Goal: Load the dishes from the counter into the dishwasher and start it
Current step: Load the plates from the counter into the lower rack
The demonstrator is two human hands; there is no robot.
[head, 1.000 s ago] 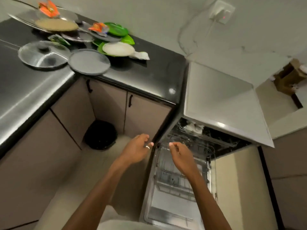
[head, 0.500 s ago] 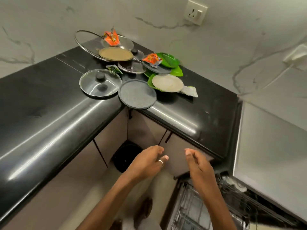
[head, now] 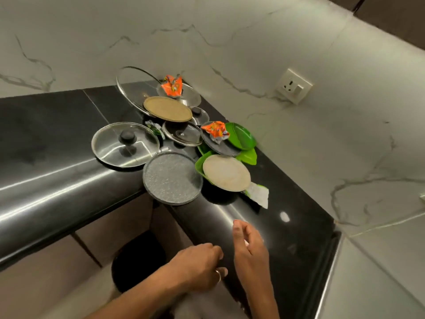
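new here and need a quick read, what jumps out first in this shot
Two orange wrappers lie on dishes piled in the corner of the black counter, beside bright green plates. A grey speckled plate juts over the counter edge; the left hand and right hand hover empty nearby.

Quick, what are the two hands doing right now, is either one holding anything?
Left hand: open, fingers loosely curled, holding nothing.
Right hand: open, fingers relaxed, holding nothing.
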